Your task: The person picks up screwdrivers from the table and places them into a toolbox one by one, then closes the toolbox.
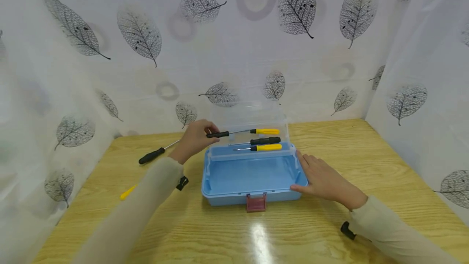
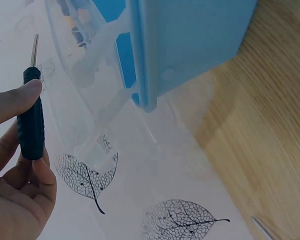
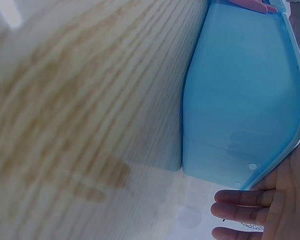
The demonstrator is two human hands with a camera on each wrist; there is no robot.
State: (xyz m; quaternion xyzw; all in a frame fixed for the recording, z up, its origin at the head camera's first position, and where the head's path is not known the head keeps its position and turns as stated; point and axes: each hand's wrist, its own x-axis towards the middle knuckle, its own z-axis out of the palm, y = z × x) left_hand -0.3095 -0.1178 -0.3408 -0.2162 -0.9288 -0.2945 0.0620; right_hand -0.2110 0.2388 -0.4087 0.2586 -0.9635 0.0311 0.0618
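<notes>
A black-handled screwdriver (image 1: 218, 134) is pinched between the thumb and fingers of my left hand (image 1: 198, 135), its shaft pointing right over the clear tray (image 1: 220, 157) of a toolbox. In the left wrist view the thumb presses on the screwdriver handle (image 2: 31, 120). That tray holds a yellow-handled screwdriver (image 1: 267, 131) at the back, a black-handled one (image 1: 265, 140) and another yellow-handled one (image 1: 266, 147) in front. My right hand (image 1: 320, 176) rests on the right rim of the blue toolbox (image 1: 227, 199), thumb at the front corner, fingers (image 3: 245, 198) straight past the back corner.
A black-handled screwdriver (image 1: 152, 156) lies on the wooden table (image 1: 205, 235) to the left. Nearer, a yellow handle (image 1: 127, 192) shows partly behind the left sleeve. The toolbox's clear lid (image 1: 253, 111) stands raised before the leaf-patterned curtain (image 1: 234, 52). A pink latch (image 1: 256, 203) hangs at the front.
</notes>
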